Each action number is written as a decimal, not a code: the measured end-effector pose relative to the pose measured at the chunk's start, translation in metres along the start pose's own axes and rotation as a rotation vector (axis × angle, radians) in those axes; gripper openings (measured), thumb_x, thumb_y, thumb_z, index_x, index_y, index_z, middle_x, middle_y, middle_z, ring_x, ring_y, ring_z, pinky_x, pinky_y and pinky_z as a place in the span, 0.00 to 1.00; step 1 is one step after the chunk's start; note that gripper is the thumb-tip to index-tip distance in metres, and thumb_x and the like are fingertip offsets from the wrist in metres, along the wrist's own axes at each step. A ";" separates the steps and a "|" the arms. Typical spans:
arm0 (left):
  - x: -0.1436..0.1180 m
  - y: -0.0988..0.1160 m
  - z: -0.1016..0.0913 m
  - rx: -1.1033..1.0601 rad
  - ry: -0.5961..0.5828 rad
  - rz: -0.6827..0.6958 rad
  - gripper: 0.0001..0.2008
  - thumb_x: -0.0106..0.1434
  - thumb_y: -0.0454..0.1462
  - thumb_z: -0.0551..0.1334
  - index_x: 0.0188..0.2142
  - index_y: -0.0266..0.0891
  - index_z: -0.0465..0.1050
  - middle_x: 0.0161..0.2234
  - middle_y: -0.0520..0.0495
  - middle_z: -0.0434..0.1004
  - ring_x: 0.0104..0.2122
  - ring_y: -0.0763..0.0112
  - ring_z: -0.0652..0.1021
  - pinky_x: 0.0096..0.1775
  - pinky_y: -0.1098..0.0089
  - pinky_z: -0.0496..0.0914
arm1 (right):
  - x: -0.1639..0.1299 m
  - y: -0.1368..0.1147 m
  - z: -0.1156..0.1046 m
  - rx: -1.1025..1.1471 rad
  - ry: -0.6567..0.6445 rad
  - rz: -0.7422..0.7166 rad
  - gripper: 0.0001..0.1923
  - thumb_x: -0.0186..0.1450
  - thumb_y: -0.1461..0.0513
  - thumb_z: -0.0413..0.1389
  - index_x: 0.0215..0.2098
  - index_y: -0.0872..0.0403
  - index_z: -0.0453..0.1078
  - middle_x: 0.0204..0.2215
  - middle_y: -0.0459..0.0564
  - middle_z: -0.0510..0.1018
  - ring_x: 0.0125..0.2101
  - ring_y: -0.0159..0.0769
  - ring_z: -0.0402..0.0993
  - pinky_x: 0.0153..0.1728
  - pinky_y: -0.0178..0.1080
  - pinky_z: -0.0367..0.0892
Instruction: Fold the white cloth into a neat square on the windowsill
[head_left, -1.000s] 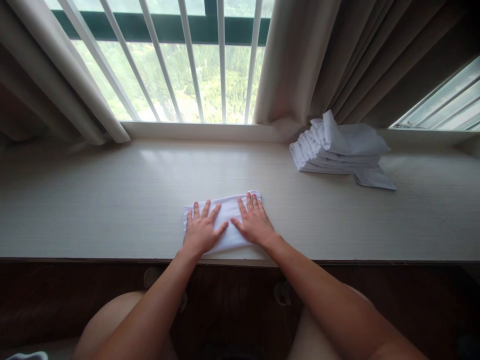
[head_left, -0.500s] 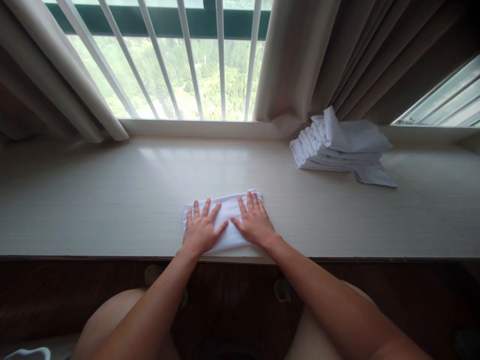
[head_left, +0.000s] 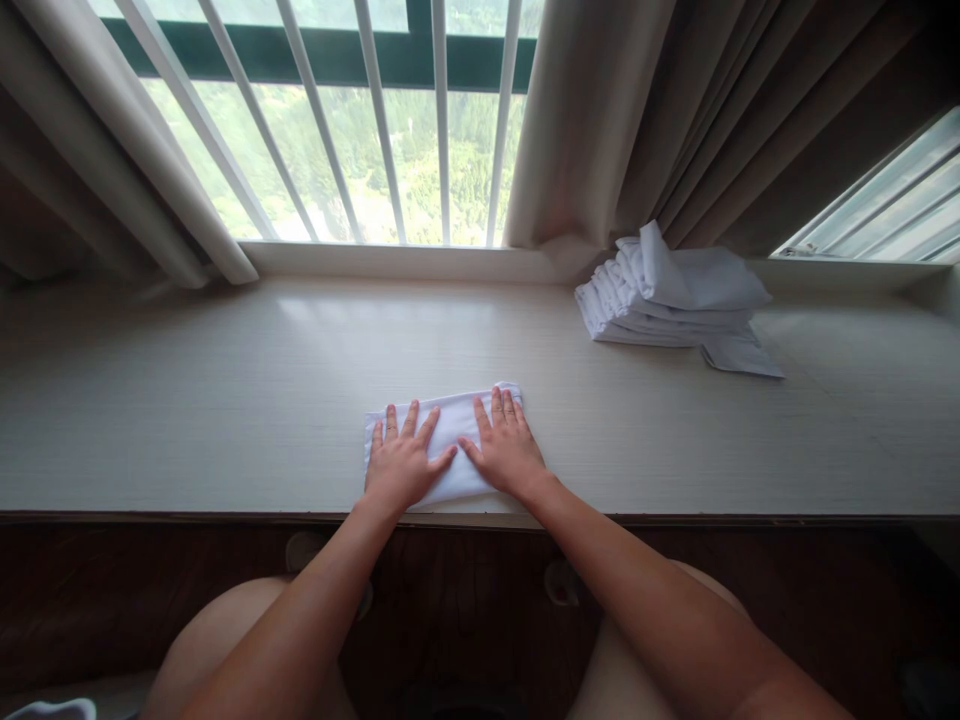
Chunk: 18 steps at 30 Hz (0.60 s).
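Observation:
A folded white cloth (head_left: 453, 440) lies flat near the front edge of the pale wood-grain ledge. Across its left part rests my left hand (head_left: 401, 460), palm down with the fingers spread. My right hand (head_left: 504, 445) lies flat over the right part, thumb stretched towards the other thumb. Both hands are open and touch the top of the cloth without gripping it. Parts of the cloth are hidden under the palms.
At the back right stands a stack of folded white cloths (head_left: 675, 300), one flap hanging out on its right. Behind the ledge (head_left: 187, 400) are a barred window (head_left: 405, 170) and grey-brown curtains (head_left: 592, 120). The ledge's front edge runs just below my wrists.
The view has shifted very slightly. My hands and the cloth under them stay practically where they were.

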<state>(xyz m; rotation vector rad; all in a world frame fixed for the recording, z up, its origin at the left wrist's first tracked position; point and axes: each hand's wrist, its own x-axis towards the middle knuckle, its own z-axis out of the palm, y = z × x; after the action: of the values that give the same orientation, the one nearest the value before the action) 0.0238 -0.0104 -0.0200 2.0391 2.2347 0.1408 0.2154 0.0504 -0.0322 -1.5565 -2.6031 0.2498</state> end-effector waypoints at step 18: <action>-0.001 0.002 -0.001 -0.006 -0.026 0.018 0.38 0.70 0.63 0.45 0.75 0.57 0.51 0.77 0.49 0.44 0.75 0.38 0.46 0.72 0.39 0.47 | -0.007 -0.006 -0.003 -0.036 -0.019 0.045 0.46 0.74 0.41 0.44 0.78 0.61 0.42 0.76 0.68 0.34 0.76 0.61 0.33 0.74 0.60 0.38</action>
<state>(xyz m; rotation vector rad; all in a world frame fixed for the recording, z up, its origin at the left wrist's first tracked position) 0.0261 -0.0115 -0.0183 2.0471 2.1981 0.1209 0.2141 0.0418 -0.0282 -1.6338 -2.6037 0.2233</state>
